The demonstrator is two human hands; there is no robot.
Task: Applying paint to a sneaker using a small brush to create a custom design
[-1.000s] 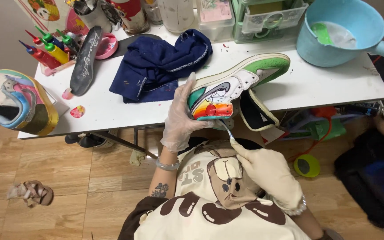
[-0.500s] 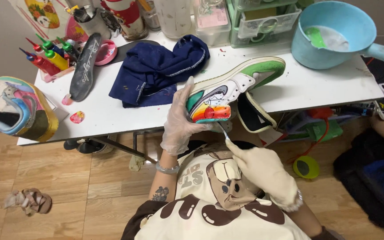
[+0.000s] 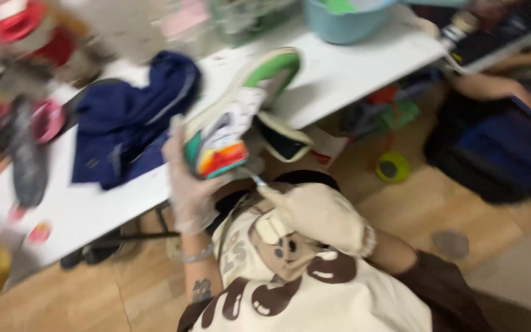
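Near the front edge of the white counter [image 3: 351,67], the left hand [image 3: 188,184], in a thin pale glove, has its fingers wrapped around a painted sneaker [image 3: 235,120]. It grips the shoe at the toe end, where the colours run red, orange and teal. The shoe is lifted and tilted, with its green heel pointing far and right over the counter. A dark shoe tongue or insole [image 3: 284,138] hangs just below it at the counter's edge.

The right hand [image 3: 318,215], also gloved, sits close to the person's chest over a cream shirt with brown print. Its fingers are closed on a thin brush [image 3: 258,179], whose tip reaches up to the near underside of the sneaker; the blur hides whether it touches.

Left of the sneaker, a dark blue garment [image 3: 130,117] lies crumpled on the counter. Farther left lies a dark insole [image 3: 29,163], with a pink dish [image 3: 47,120] just beyond it. A light blue basin [image 3: 345,24] stands at the far edge. On the wooden floor to the right sits a small yellow-green lid [image 3: 393,167], and another person's arm [image 3: 499,83] shows at the far right.
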